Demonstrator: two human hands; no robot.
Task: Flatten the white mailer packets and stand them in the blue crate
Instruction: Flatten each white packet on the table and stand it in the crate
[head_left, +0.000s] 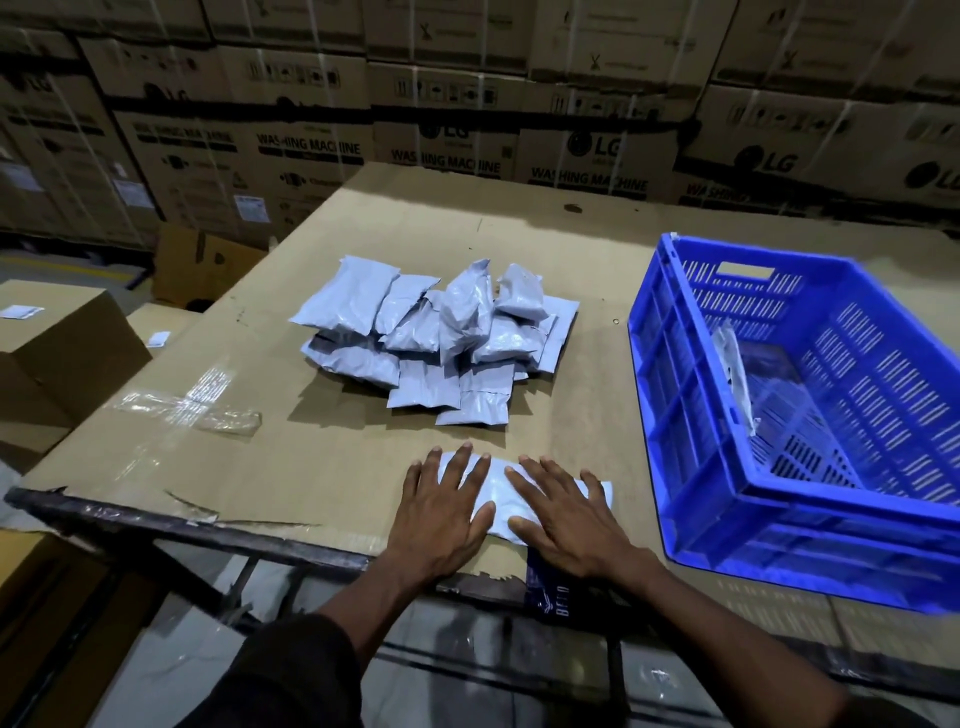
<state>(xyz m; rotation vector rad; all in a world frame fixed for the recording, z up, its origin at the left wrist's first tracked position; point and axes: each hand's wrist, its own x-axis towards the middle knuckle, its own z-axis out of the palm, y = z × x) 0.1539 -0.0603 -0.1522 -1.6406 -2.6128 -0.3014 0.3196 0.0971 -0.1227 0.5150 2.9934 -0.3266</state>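
- White mailer packet (498, 491) lies flat on the worktop (322, 452) right at the near edge, at about 6 o'clock in my view, under both my hands.
- My left hand (441, 501) presses down on its left half, fingers straight and spread, palm flat.
- My right hand (563, 517) presses on its right half the same way, fingers fanned out toward 11 o'clock; the packet's right end sticks out past my fingertips.
- Between my wrists, a dark printed strip (545, 587) hangs at the worktop's torn cardboard edge.
- At 9 o'clock, a patch of clear tape (197, 410) shines on the cardboard surface.
- At 3 o'clock sits the blue crate (691, 415), its near corner overhanging the worktop's front edge. One packet in the crate (735, 374) stands on edge, leaning against the left wall.
- At 12 o'clock, farther in on the worktop, lies the pile of packets (441, 338), puffy and overlapping, some propped on others.
- At 9 to 10 o'clock, off the worktop, stands a brown carton (57, 343) with a small white label.
- Beyond everything, from 10 to 2 o'clock, a wall of stacked washing machine boxes (467, 104) fills the background.
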